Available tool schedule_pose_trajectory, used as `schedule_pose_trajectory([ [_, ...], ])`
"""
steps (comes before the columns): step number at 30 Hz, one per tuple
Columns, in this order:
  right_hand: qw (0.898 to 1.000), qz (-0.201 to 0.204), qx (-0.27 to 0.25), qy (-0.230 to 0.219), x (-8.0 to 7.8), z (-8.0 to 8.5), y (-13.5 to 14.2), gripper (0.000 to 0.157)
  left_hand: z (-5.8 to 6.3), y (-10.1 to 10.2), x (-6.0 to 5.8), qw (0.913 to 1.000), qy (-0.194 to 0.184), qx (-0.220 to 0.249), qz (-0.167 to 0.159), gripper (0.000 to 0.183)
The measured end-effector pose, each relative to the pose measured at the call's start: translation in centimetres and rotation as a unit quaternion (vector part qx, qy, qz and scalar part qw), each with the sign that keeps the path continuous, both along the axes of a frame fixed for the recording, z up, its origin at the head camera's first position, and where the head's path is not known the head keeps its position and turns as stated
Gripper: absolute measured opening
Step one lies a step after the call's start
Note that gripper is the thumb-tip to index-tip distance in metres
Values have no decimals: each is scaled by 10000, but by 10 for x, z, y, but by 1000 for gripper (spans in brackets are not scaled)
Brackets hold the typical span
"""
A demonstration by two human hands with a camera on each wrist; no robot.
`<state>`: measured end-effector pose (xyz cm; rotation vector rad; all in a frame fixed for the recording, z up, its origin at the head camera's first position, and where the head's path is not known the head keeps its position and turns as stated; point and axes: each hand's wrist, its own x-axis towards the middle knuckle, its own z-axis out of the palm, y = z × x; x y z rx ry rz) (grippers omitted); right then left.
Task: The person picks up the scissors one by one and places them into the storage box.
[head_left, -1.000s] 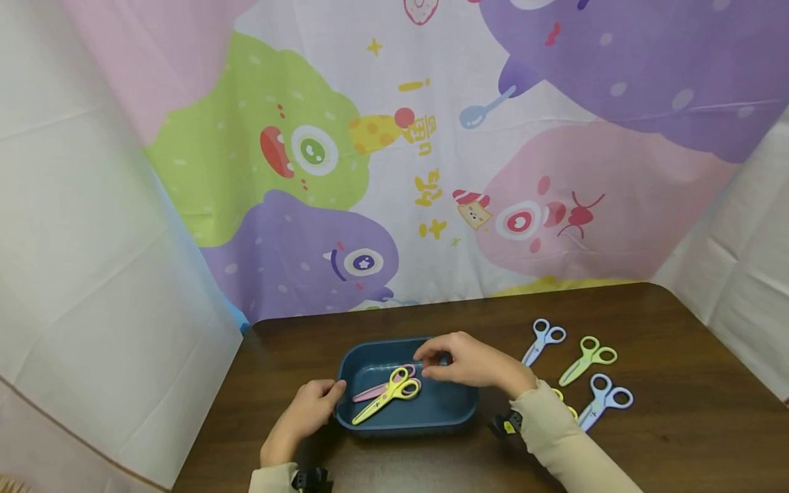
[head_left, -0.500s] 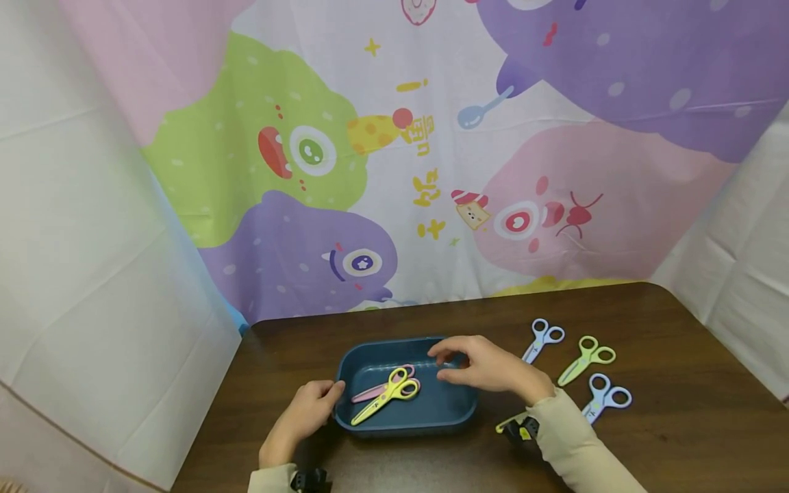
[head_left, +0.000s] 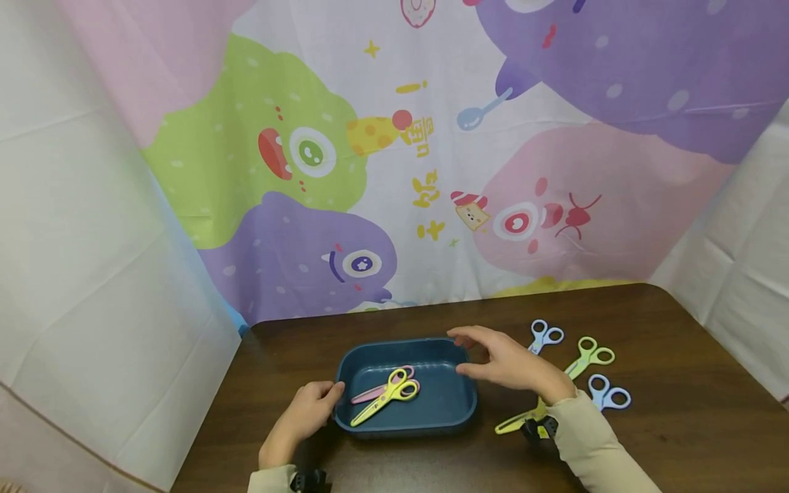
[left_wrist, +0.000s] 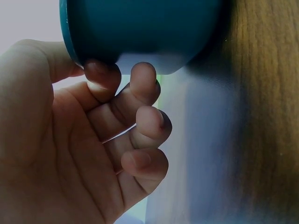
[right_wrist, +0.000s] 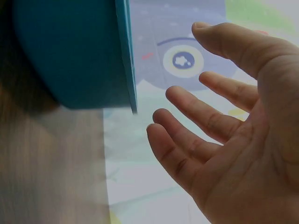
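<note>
A dark blue plastic box (head_left: 444, 404) stands on the wooden table, with pink scissors (head_left: 367, 394) lying partly under yellow scissors (head_left: 390, 394) inside it. My left hand (head_left: 308, 408) pinches the box's left rim between thumb and forefinger; in the left wrist view the other fingers curl loosely by the outer wall. Over the box's right end, my right hand (head_left: 508, 359) is spread and holds nothing. From the right wrist view, its fingers (right_wrist: 205, 116) are apart from the box wall (right_wrist: 74, 56).
To the right on the table (head_left: 678, 418) lie two blue scissors (head_left: 609, 394), one of them farther back, and green scissors (head_left: 588, 356). Another yellow pair (head_left: 514, 423) sits partly hidden by the right wrist. A cartoon-print cloth (head_left: 431, 260) hangs behind the table.
My right hand has moved right, from above the scissors in the box to its right end, fingers spreading wider. The left hand and the box have stayed in place.
</note>
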<state>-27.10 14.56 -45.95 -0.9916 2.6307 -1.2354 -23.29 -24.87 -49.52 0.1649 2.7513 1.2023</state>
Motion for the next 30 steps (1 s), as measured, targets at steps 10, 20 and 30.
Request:
schedule_pose_trajectory([
  [10, 9987, -484, -104, 75, -1, 0, 36, 66, 0, 0, 0, 10000, -46, -27, -16, 42],
  [20, 9904, -1241, 342, 498, -4, -1, 73, 67, 0, 0, 0, 10000, -66, -46, -46, 42],
  [30, 9852, -1605, 393, 463, -6, 1, 101, 74, 1, 0, -1, 9999, -65, -71, -29, 41],
])
